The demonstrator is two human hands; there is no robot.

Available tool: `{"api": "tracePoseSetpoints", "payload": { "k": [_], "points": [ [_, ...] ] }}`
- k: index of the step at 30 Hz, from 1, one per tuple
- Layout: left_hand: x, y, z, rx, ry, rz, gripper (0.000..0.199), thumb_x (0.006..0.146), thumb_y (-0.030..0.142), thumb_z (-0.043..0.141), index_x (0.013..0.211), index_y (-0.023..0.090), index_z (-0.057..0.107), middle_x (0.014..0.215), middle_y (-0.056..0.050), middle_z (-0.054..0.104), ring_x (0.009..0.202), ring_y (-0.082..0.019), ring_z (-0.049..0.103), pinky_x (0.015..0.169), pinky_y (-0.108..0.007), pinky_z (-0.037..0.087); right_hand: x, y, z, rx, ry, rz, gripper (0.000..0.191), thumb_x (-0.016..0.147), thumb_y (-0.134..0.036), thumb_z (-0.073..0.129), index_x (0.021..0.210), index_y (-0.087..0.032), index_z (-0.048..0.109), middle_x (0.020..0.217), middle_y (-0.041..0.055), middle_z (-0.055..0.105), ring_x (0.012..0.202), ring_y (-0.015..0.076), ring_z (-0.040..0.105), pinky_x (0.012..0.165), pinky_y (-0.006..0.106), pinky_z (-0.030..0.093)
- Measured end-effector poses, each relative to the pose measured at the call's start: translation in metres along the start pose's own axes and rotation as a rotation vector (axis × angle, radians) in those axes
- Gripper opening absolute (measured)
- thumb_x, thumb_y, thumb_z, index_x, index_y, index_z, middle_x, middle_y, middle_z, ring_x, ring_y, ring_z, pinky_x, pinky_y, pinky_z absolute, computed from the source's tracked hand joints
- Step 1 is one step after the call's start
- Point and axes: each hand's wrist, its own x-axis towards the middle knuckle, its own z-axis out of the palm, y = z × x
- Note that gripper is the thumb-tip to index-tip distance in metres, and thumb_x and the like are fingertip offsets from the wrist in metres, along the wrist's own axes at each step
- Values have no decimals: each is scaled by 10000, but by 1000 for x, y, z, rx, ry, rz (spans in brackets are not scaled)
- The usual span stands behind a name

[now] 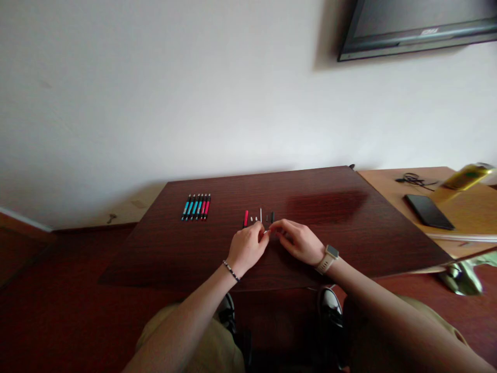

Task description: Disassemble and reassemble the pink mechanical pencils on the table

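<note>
My left hand [248, 244] is closed in a pinch over the dark table, with a thin pale piece [266, 231] at its fingertips, too small to name. Close beside it, my right hand [298, 241] has its fingers curled down and its fingertips at that piece; whether they grip it is hard to see. Just beyond the hands lie pen parts in a row: a red barrel [246, 216], small whitish pieces [251, 219], a thin white refill [261, 214], a tiny dark piece [266, 218] that may be a spring, and a black tube [272, 216].
Several blue and red pens [196, 207] lie side by side on the left of the brown table [155, 259]. On the lighter desk [407, 181] at right are a phone [428, 211], a black cable [415, 180] and a yellow can [468, 176]. A screen [423, 26] hangs above.
</note>
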Motion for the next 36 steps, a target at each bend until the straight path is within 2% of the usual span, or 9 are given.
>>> {"api": "tracePoseSetpoints", "payload": {
  "k": [9, 12, 16, 22, 25, 29, 36],
  "points": [
    [-2, 6, 4, 8, -45, 57, 55, 955, 233, 607, 916, 229, 568, 881, -26, 739, 800, -213, 720, 666, -297, 415, -12, -5, 2, 50, -27, 21, 204, 1017, -381, 633, 1188, -274, 664, 1088, 53, 745, 939, 216, 711, 860, 345, 563],
    [-2, 7, 5, -8, -74, 70, 97, 910, 212, 663, 931, 229, 571, 901, -24, 744, 818, -219, 721, 678, -295, 423, -11, -5, 3, 47, -22, 47, 201, 1009, -421, 647, 1133, -267, 683, 1023, 43, 750, 876, 205, 709, 812, 330, 557],
    [-2, 7, 6, -17, -87, 72, 89, 927, 236, 657, 938, 228, 569, 914, -28, 744, 822, -220, 721, 677, -292, 429, -9, -3, 4, 69, -4, 80, 169, 995, -410, 667, 1058, -257, 700, 949, 28, 755, 828, 198, 705, 761, 316, 544],
    [-5, 7, 8, -22, -44, 105, 36, 967, 209, 577, 941, 225, 558, 893, -20, 729, 780, -198, 704, 672, -291, 431, -6, -1, 6, 160, 15, 133, 127, 999, -337, 648, 1038, -258, 739, 976, 11, 783, 870, 197, 728, 788, 310, 548],
    [-5, 7, 9, -23, -33, 118, 56, 989, 260, 569, 948, 223, 561, 886, -23, 720, 764, -194, 693, 657, -291, 430, -4, 1, 6, 142, 28, 141, 132, 998, -326, 641, 1013, -258, 754, 952, 3, 784, 846, 190, 726, 786, 304, 543],
    [-6, 8, 14, -24, -38, 146, 108, 1008, 308, 567, 941, 223, 560, 868, -13, 711, 749, -183, 679, 659, -285, 435, 1, 15, -2, 38, 75, 159, 127, 985, -322, 649, 984, -245, 750, 920, 11, 774, 801, 180, 707, 754, 289, 530],
    [-8, 8, 21, -3, -45, 183, 123, 998, 290, 578, 902, 226, 535, 835, -2, 689, 752, -178, 650, 673, -283, 437, 18, 60, -21, -164, 176, 247, 88, 936, -305, 699, 946, -246, 763, 887, 13, 771, 768, 179, 691, 737, 279, 504]
  ]
}}
